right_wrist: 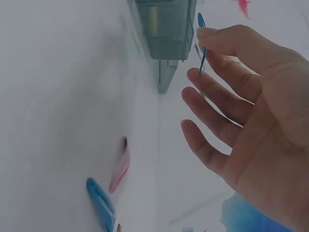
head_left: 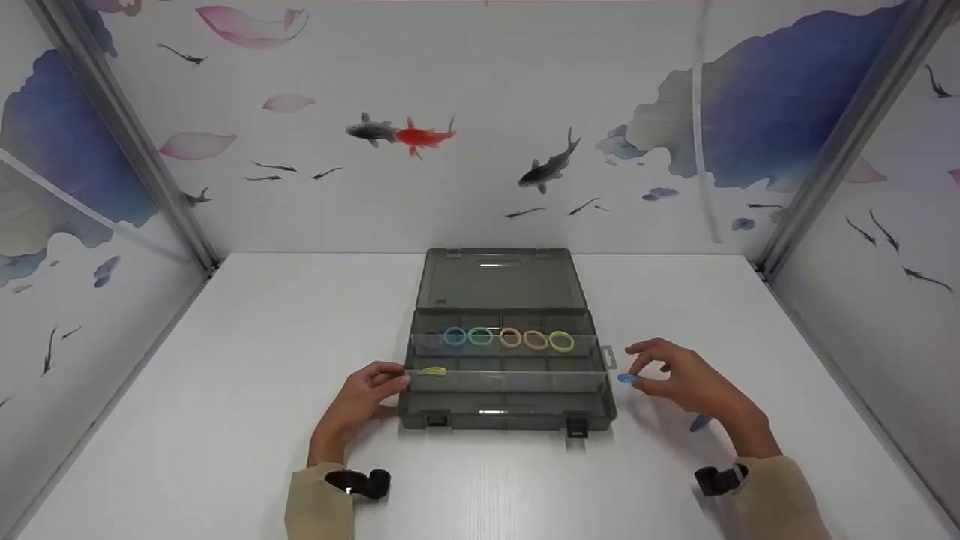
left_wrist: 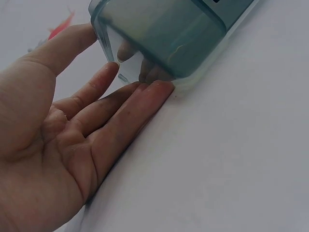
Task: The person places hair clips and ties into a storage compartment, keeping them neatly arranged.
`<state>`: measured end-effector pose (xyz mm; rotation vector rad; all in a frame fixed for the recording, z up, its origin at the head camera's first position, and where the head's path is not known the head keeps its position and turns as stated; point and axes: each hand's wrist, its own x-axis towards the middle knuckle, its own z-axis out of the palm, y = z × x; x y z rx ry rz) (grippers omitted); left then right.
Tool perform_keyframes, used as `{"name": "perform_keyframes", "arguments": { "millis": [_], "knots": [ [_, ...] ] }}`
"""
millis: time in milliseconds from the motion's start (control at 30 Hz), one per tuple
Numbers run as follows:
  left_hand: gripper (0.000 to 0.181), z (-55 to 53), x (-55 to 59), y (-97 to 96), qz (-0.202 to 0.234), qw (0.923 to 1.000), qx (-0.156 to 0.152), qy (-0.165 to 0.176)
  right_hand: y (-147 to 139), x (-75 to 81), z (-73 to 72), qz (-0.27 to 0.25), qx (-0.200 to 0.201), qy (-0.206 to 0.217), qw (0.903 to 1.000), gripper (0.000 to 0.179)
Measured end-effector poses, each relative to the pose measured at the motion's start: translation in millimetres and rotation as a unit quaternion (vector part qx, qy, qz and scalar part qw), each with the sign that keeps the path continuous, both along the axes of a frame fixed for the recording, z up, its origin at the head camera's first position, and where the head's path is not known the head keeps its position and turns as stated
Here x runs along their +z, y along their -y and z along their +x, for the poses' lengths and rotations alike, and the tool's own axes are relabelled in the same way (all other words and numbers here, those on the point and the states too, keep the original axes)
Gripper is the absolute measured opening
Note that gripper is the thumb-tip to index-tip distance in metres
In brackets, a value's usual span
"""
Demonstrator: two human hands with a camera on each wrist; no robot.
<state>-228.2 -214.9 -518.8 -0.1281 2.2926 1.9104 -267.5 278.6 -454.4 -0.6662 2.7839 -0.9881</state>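
A smoky translucent compartment box (head_left: 504,381) stands on the table with its lid folded back. My left hand (head_left: 367,390) rests its fingertips against the box's left side, fingers fairly straight. A yellow hair clip (head_left: 433,370) lies in the box near that side. Several coloured hair ties, among them a blue one (head_left: 454,336) and a yellow one (head_left: 561,341), stand in a row in the back compartments. To the right of the box, my right hand (head_left: 679,379) pinches a blue hair clip (right_wrist: 202,53) between thumb and index finger, above the table and apart from the box.
Another blue hair clip (right_wrist: 101,204) and a pink hair clip (right_wrist: 121,166) lie on the white table (head_left: 225,360) under my right forearm. The lid (head_left: 501,279) lies behind the box. Two latches hang at the front. Printed panels enclose the table's back and sides.
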Motion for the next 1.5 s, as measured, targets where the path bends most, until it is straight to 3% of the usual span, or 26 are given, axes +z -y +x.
{"name": "perform_keyframes", "arguments": {
  "millis": [267,600,800,1000,1333,1500],
  "knots": [
    [0.052,1.3,-2.3,-1.4,-0.002,1.0000,0.001,-0.001,24,10.9,-2.4,-0.039,-0.017,-0.038,0.9984,0.009],
    [0.052,3.7,-0.2,-0.9,0.004,1.0000,0.001,-0.004,60,25.7,-13.8,-0.087,0.003,-0.068,0.9938,0.013],
    [0.053,2.8,1.0,-0.9,0.002,1.0000,-0.003,-0.001,82,28.8,-16.1,-0.086,0.015,-0.081,0.9929,0.013],
    [0.051,1.3,1.5,-1.5,0.013,0.9999,-0.006,-0.001,102,29.0,-15.8,-0.082,0.040,-0.074,0.9931,0.013],
    [0.052,0.8,1.9,1.3,0.015,0.9999,-0.006,0.000,137,32.9,-14.7,-0.076,0.015,-0.082,0.9936,0.010],
    [0.052,0.6,2.7,1.1,0.017,0.9998,-0.010,-0.005,156,32.6,-15.4,-0.084,0.002,-0.065,0.9943,0.009]
  ]
}}
